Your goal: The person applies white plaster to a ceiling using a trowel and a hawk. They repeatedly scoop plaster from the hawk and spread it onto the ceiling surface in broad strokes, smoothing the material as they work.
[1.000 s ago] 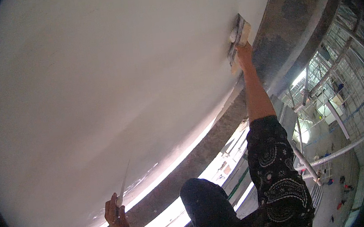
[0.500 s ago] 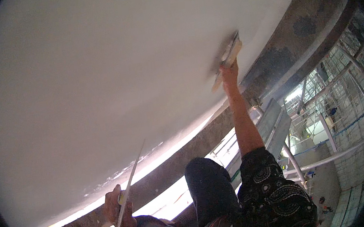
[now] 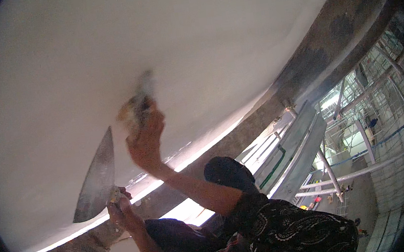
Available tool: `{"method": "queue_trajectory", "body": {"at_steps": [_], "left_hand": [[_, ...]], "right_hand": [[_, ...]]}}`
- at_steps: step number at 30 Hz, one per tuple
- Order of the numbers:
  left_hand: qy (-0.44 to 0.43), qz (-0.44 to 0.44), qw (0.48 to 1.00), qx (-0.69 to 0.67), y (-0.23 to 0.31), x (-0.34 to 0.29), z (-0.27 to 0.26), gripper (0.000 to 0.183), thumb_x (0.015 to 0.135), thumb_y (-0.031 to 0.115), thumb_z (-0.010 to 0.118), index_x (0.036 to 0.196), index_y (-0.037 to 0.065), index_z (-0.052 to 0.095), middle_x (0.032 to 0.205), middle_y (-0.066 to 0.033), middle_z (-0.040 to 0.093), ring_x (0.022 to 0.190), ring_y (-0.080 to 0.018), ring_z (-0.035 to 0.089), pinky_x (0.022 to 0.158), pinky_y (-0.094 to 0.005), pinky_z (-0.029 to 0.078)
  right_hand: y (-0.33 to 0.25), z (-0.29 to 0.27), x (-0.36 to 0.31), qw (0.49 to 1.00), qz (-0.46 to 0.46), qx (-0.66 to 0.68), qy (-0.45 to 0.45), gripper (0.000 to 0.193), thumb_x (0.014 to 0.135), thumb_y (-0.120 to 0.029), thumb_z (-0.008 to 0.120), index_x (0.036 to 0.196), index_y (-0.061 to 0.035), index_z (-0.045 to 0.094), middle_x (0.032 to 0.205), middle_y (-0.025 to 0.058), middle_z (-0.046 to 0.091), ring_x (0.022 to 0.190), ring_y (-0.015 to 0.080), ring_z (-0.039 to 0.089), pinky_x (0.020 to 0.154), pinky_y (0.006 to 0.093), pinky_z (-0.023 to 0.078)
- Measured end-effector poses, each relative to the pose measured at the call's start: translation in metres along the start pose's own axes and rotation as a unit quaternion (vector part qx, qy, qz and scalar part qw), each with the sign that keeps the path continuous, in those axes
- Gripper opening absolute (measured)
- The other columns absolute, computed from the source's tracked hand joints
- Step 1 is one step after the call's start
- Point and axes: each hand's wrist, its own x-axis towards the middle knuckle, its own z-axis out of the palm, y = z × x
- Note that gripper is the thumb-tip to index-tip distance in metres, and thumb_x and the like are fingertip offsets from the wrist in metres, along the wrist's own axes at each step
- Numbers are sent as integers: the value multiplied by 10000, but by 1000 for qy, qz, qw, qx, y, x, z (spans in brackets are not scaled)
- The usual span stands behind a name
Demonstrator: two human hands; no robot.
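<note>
My left hand is closed round the handle of a trowel with a broad, pointed grey metal blade. The blade stands tilted upward at the lower left, its flat face showing. Above and to its right, my right hand grips a plastering trowel, smeared by motion. Close behind that tool lies the large, smooth, whitish curved plaster surface; I cannot tell whether the tool touches it. The fingers of my right hand partly hide the handle.
A rough grey concrete edge curves below the plaster surface, with bright gaps under it. Grey planks and scaffold poles stand at the right. My bent knee rises in the lower middle, and far below, a floor with small figures shows.
My right hand has swung left and down with the plastering trowel, nearer my left hand. The left trowel has turned from edge-on to show its face and shifted slightly up and left.
</note>
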Motion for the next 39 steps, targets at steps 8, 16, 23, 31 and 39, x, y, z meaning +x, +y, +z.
{"method": "queue_trajectory", "body": {"at_steps": [8, 16, 23, 31, 39], "left_hand": [[-5, 51, 991, -127, 13, -11, -12, 233, 771, 197, 465, 827, -26, 505, 707, -114, 531, 580, -162, 489, 494, -264, 403], [-192, -183, 964, -23, 46, -15, 10, 314, 761, 221, 527, 934, -41, 526, 713, -61, 551, 565, -114, 498, 470, -234, 401], [-235, -257, 931, -112, 44, -20, 40, 315, 767, 206, 523, 969, -36, 519, 719, -49, 543, 581, -104, 486, 484, -222, 392], [-149, -89, 983, -53, 27, -14, 71, 364, 771, 293, 536, 944, -23, 480, 739, -84, 547, 592, -105, 487, 516, -227, 406], [-245, 112, 946, 182, 20, -6, 133, 447, 638, -17, 600, 1074, 40, 514, 835, -116, 550, 755, -203, 547, 636, -301, 448]], "right_hand": [[25, -90, -33, 777, 297, 479, -281, 294, 689, -83, 560, 962, -8, 479, 838, 96, 547, 891, 200, 533, 756, 376, 447], [74, -196, 33, 674, 172, 710, -113, 363, 674, 23, 536, 1031, -22, 489, 934, 90, 552, 847, 206, 544, 741, 354, 460], [89, -187, -20, 849, 138, 339, -381, 400, 698, -62, 594, 1064, -8, 442, 954, 100, 544, 819, 179, 556, 661, 263, 473], [104, -209, 17, 609, 496, 580, -216, 499, 631, -88, 533, 1087, 22, 365, 959, 159, 479, 884, 276, 518, 797, 429, 432], [118, -229, 23, 490, 553, 641, -208, 475, 640, -147, 539, 1064, 23, 408, 911, 171, 508, 833, 304, 538, 782, 455, 440]]}}
